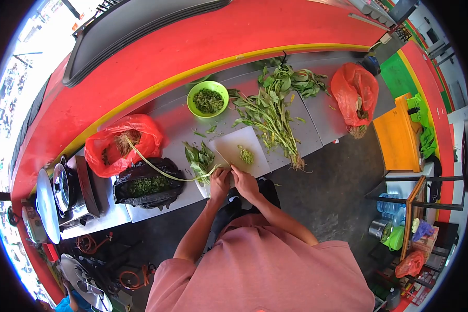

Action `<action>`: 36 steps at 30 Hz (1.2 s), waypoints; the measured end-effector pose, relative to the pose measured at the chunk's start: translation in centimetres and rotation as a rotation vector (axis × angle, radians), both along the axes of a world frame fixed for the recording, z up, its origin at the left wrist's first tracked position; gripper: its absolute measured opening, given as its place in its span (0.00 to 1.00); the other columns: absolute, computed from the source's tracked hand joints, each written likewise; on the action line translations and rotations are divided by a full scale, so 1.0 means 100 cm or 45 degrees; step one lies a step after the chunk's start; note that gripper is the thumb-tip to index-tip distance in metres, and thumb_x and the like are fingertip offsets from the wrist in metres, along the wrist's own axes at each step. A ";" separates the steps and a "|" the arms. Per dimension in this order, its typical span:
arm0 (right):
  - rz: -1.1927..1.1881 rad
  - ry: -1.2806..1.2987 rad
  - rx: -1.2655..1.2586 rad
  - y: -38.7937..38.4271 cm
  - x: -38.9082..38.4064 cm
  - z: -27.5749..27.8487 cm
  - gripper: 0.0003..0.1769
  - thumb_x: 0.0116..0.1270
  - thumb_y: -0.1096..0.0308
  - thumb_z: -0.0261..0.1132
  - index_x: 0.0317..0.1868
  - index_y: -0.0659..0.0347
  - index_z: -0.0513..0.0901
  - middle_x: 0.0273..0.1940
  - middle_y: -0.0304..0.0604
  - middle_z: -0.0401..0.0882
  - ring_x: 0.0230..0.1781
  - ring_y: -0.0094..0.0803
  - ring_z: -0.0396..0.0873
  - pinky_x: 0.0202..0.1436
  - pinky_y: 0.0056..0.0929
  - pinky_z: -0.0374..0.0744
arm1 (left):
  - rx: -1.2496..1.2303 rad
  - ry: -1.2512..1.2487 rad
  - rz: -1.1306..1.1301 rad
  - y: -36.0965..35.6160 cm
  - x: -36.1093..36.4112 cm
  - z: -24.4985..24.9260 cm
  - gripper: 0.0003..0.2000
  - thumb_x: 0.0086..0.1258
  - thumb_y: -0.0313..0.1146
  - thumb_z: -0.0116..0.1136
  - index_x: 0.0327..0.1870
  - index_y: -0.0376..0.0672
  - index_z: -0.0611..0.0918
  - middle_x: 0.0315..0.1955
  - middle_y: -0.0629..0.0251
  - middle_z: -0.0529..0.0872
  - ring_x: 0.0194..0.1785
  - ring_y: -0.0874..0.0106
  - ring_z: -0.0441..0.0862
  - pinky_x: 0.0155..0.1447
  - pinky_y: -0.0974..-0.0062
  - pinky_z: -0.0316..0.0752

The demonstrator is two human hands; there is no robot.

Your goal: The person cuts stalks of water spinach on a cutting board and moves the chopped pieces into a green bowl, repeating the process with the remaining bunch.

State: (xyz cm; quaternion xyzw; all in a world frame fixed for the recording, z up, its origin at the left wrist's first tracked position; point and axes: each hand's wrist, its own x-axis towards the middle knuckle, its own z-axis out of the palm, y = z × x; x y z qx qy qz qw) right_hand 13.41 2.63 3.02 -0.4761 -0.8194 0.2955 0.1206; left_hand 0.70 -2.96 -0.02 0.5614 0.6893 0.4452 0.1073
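My left hand (220, 180) is closed around pale green stems (203, 178) at the front edge of a white cutting board (236, 136). Beside it, my right hand (244, 183) grips a knife (222, 158), its thin blade slanting across the board toward the far left. A small heap of chopped stems (246, 154) lies on the board to the right of the blade. Leafy greens (198, 157) rest at the board's left side. Beyond the board stands a lime-green bowl (226, 98) of chopped greens (208, 101). My fingers hide the knife handle.
A large bunch of leafy stalks (275, 106) lies right of the board. Red plastic bags (354, 88) stand at both ends; a black bag (150, 193) of greens sits left. Farther left is a stove with a lidded pan (62, 186). A red wall (203, 44) borders the metal counter (317, 117).
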 end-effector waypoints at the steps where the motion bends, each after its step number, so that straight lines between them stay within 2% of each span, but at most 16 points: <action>1: -0.017 0.030 -0.027 -0.004 0.003 0.001 0.19 0.79 0.58 0.57 0.65 0.51 0.80 0.36 0.57 0.87 0.34 0.58 0.86 0.35 0.52 0.83 | -0.026 -0.072 -0.007 0.001 -0.002 -0.001 0.08 0.61 0.21 0.65 0.41 0.36 0.87 0.35 0.51 0.86 0.39 0.51 0.84 0.44 0.57 0.78; 6: -0.007 0.080 0.018 -0.013 0.018 -0.010 0.19 0.80 0.57 0.56 0.65 0.50 0.81 0.36 0.58 0.87 0.33 0.58 0.86 0.36 0.51 0.83 | -0.008 -0.095 0.001 0.000 0.001 -0.002 0.07 0.60 0.21 0.64 0.40 0.35 0.87 0.35 0.51 0.86 0.39 0.50 0.84 0.44 0.56 0.79; 11: 0.002 -0.031 -0.023 -0.002 0.002 0.000 0.20 0.79 0.57 0.56 0.67 0.45 0.79 0.37 0.58 0.87 0.35 0.59 0.86 0.36 0.51 0.83 | 0.003 -0.042 0.013 0.000 0.000 0.000 0.06 0.61 0.20 0.63 0.38 0.35 0.87 0.34 0.51 0.86 0.38 0.50 0.84 0.43 0.56 0.78; 18: -0.011 0.034 -0.017 -0.015 0.020 -0.006 0.19 0.80 0.56 0.55 0.66 0.46 0.80 0.36 0.59 0.87 0.34 0.59 0.85 0.36 0.54 0.83 | 0.001 -0.085 0.079 0.000 0.004 0.002 0.06 0.60 0.20 0.64 0.38 0.35 0.86 0.34 0.52 0.85 0.38 0.51 0.84 0.43 0.56 0.77; 24: 0.009 -0.008 -0.004 0.000 0.000 -0.002 0.19 0.80 0.56 0.55 0.64 0.48 0.81 0.38 0.60 0.87 0.35 0.59 0.85 0.37 0.53 0.83 | 0.048 -0.016 0.058 -0.002 0.001 0.003 0.07 0.61 0.20 0.65 0.39 0.34 0.87 0.34 0.52 0.85 0.38 0.51 0.84 0.43 0.58 0.78; 27: 0.006 -0.070 -0.091 -0.007 0.007 -0.004 0.21 0.80 0.54 0.54 0.68 0.45 0.78 0.35 0.56 0.87 0.34 0.56 0.86 0.36 0.52 0.84 | 0.023 -0.097 0.063 -0.002 -0.001 -0.002 0.07 0.62 0.21 0.65 0.40 0.34 0.87 0.34 0.52 0.86 0.38 0.52 0.84 0.43 0.58 0.78; 29: 0.003 0.057 0.051 -0.014 0.019 -0.018 0.21 0.80 0.54 0.54 0.67 0.45 0.79 0.36 0.56 0.87 0.34 0.56 0.86 0.36 0.51 0.84 | 0.004 -0.157 0.083 -0.002 -0.001 0.002 0.06 0.62 0.21 0.65 0.40 0.34 0.87 0.34 0.53 0.85 0.38 0.52 0.84 0.43 0.58 0.79; 36: 0.042 -0.048 -0.009 -0.005 0.006 -0.004 0.21 0.80 0.53 0.54 0.68 0.46 0.78 0.38 0.57 0.88 0.37 0.56 0.87 0.39 0.52 0.84 | -0.012 -0.090 0.069 -0.004 0.001 0.001 0.06 0.62 0.22 0.66 0.39 0.35 0.88 0.34 0.52 0.85 0.37 0.52 0.84 0.42 0.58 0.78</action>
